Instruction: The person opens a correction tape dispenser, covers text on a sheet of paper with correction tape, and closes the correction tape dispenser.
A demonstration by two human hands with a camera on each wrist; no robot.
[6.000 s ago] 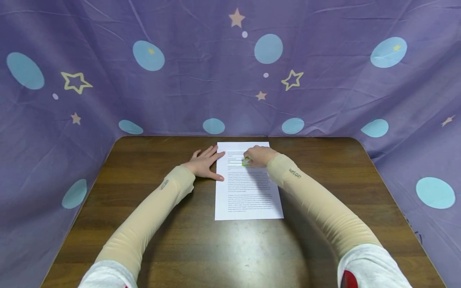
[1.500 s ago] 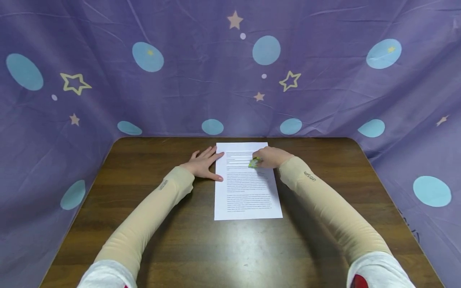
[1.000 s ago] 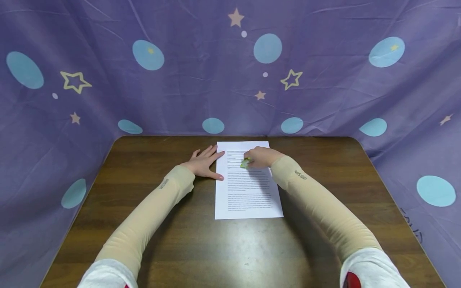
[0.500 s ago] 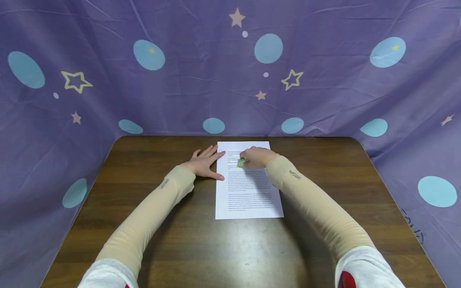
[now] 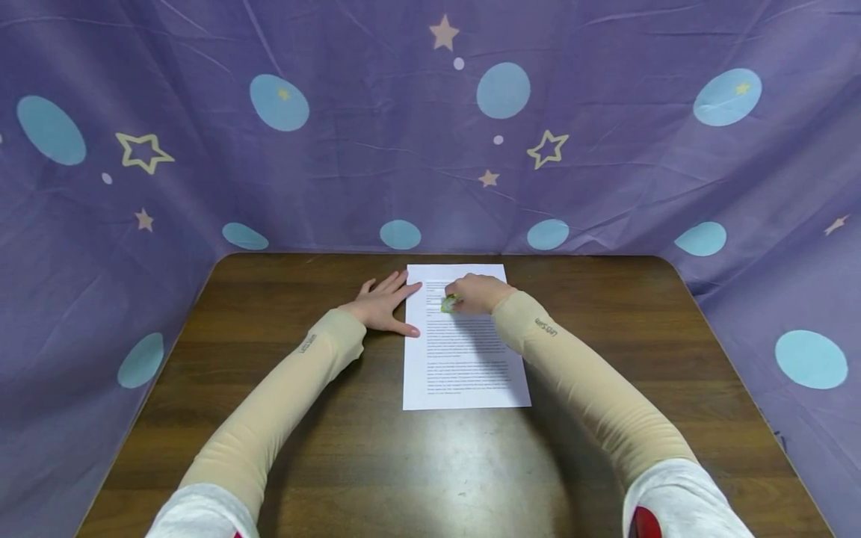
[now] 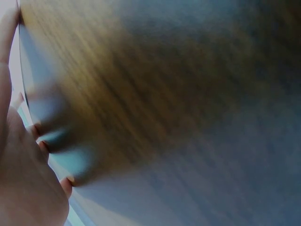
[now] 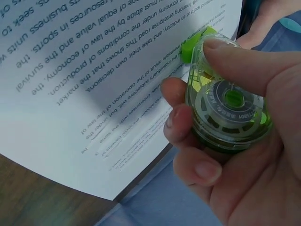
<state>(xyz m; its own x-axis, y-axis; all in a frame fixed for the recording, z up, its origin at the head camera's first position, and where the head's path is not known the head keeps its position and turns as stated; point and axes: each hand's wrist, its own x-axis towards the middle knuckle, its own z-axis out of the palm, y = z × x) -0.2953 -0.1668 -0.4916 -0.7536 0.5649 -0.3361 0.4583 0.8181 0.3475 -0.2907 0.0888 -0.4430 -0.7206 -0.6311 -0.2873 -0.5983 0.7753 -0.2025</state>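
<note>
A white sheet of printed paper (image 5: 464, 373) lies near the far edge of the table. My left hand (image 5: 380, 308) rests with spread fingers at its left side, the thumb and a fingertip on the paper's margin; in the left wrist view the fingers show at the left border. My right hand (image 5: 480, 293) grips a clear and green correction tape (image 7: 230, 106), thumb on top and fingers curled beneath. Its green tip (image 7: 190, 47) is at the upper lines of text. Whitish strips (image 7: 106, 129) cover parts of some lines. The hand hides part of the text.
The brown wooden table (image 5: 377, 471) extends around the sheet on all sides. A purple curtain (image 5: 336, 179) with stars and blue ovals hangs behind the table and along both sides.
My right hand with the correction tape moves leftward across the upper lines over the last one and a half seconds. My left hand and the sheet stay in place.
</note>
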